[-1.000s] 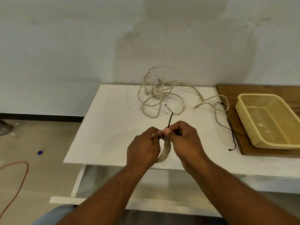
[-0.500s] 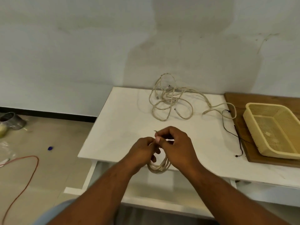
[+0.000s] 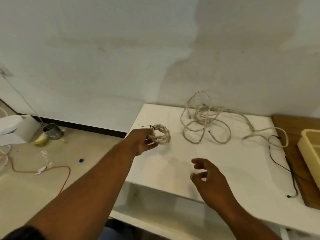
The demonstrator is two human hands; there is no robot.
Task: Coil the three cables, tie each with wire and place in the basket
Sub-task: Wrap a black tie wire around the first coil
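My left hand point(image 3: 142, 141) holds a small coiled beige cable point(image 3: 161, 135) over the left part of the white table point(image 3: 216, 163); a black wire tie is twisted around the coil and one end sticks out to the left. My right hand point(image 3: 208, 177) hovers above the table's front, fingers apart, holding nothing. A tangle of loose beige cables point(image 3: 206, 120) lies at the back of the table. Two black tie wires point(image 3: 284, 167) lie near the right. The yellow basket point(image 3: 310, 153) stands on a wooden board at the far right, partly cut off.
The wooden board point(image 3: 294, 153) lies under the basket. On the floor to the left are a metal tin point(image 3: 52, 130), a white box point(image 3: 15, 129), an orange cord point(image 3: 52, 170) and small scraps. The wall stands right behind the table.
Both hands were together twisting the tie on the coil. Now my right hand has let go and moved right, and my left hand has carried the tied coil out to the left.
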